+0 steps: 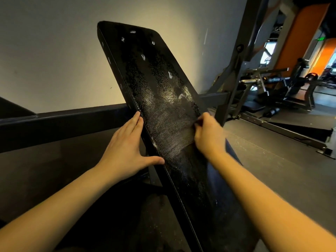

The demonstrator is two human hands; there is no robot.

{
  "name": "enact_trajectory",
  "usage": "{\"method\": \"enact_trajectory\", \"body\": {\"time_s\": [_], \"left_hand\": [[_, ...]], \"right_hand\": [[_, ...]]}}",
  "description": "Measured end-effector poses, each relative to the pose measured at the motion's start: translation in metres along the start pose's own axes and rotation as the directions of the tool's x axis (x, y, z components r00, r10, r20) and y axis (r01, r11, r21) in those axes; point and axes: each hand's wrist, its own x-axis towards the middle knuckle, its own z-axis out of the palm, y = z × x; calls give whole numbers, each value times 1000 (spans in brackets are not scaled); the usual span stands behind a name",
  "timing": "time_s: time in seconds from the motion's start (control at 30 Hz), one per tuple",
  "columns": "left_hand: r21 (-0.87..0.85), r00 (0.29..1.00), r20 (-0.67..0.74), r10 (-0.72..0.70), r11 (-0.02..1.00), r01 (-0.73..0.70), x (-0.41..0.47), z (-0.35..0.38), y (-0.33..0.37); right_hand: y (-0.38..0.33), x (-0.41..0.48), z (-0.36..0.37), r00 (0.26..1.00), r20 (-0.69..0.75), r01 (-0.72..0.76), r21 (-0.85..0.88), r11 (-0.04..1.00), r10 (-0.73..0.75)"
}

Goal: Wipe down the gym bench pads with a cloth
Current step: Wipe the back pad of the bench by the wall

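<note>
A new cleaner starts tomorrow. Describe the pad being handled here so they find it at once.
Along the pale wall runs a dark metal frame. Across it a long black pad leans up, the left hand and right hand on its edges. Unlike the machines at the right, its grainy cover has small pale tears near the top.

- This is a gym, in its weights area.
- In the middle, running toward 12 o'clock, a long black bench pad (160,99) is tilted up like the back of an incline bench.
- At 2 o'clock a heavy dark steel frame (236,70) with bolted uprights rises beside it.
- At 3 o'clock, well back, weight machines (291,84) stand, one with a chrome bar sleeve (251,81).
- From 3 to 5 o'clock lies dark, scuffed rubber flooring (272,151).
- Near 2 o'clock are orange wall panels (300,33) and a lit green sign (320,39).
</note>
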Motion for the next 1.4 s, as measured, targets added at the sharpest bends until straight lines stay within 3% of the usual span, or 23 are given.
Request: {"method": "enact_trajectory", "body": {"time_s": [0.07, 0.17, 0.2, 0.23, 0.3, 0.37, 0.4, 0.43, 0.5, 0.57, 0.6, 0.7, 0.77, 0.8, 0.87, 0.93, 1.0, 1.03, 1.07, 1.13, 1.23, 1.3, 1.4], "left_hand": [[-4, 1000, 4, -13, 1000, 13, -3, -1, 3], [-12, 1000, 20, -2, 1000, 2, -15, 5, 8], [-9, 1000, 28, 10, 1000, -10, -21, 7, 11], [-7, 999, 37, 18, 1000, -18, -27, 9, 14], [-4, 999, 46, 11, 1000, -11, -33, 13, 21], [16, 998, 70, -4, 1000, 3, -34, 15, 28], [25, 998, 69, -12, 1000, 11, -34, 17, 29], [25, 998, 58, -21, 999, 20, -33, 19, 29], [27, 999, 39, -16, 1000, 15, -32, 21, 28], [49, 1000, 23, -5, 999, 3, -31, 23, 25], [51, 1000, 30, -5, 999, 3, -31, 23, 24], [44, 999, 41, -8, 999, 6, -30, 24, 25], [42, 999, 39, -11, 999, 9, -31, 25, 25], [34, 999, 40, -17, 999, 15, -31, 26, 25], [6, 999, 30, -37, 999, 37, -30, 30, 27], [-11, 999, 18, -47, 999, 47, -31, 35, 30], [-21, 999, -2, -50, 999, 50, -32, 37, 32], [-29, 999, -3, -50, 998, 49, -33, 38, 32], [-36, 999, -2, -53, 998, 53, -34, 39, 32], [-42, 999, -5, -51, 998, 51, -34, 41, 29], [-24, 999, -13, -37, 999, 36, -34, 43, 25], [-21, 999, -41, -29, 999, 28, -34, 43, 21], [-48, 964, -265, 20, 998, -34, -26, 35, 14]], "right_hand": [[-29, -49, -1, 972, 84, 209, 113, 971, -219], [-20, -108, -16, 771, 244, 557, 190, 809, -588], [0, -105, -22, 770, 247, 565, 162, 809, -588], [24, -94, -25, 837, 218, 492, 104, 864, -503], [69, -63, -31, 979, 119, 173, -49, 984, -166], [86, -50, -34, 991, 18, -130, -100, 986, 133], [75, -55, -30, 989, -4, -146, -105, 984, 146], [57, -68, -24, 995, 7, -99, -65, 993, 100], [16, -111, -19, 977, 95, 182, 113, 977, -193], [11, -144, -23, 815, 217, 503, 197, 841, -538], [25, -139, -27, 779, 241, 547, 188, 816, -579], [95, -91, -37, 974, 121, 200, -44, 979, -194], [127, -75, -44, 990, 37, -132, -109, 985, 137], [124, -79, -42, 981, 0, -193, -130, 973, 194], [89, -107, -33, 992, 7, -128, -75, 989, 129], [50, -153, -32, 981, 102, 156, 94, 983, -166], [50, -174, -37, 846, 233, 451, 167, 877, -479], [62, -162, -41, 818, 250, 493, 159, 855, -518], [77, -144, -42, 856, 226, 456, 94, 885, -465], [107, -101, -39, 981, 90, 177, -33, 984, -174], [113, -49, -29, 978, -59, -205, -79, 976, 201], [74, -42, -14, 987, -65, -147, -21, 989, 146], [9, -67, -5, 961, 33, 268, 140, 953, -275]]}}
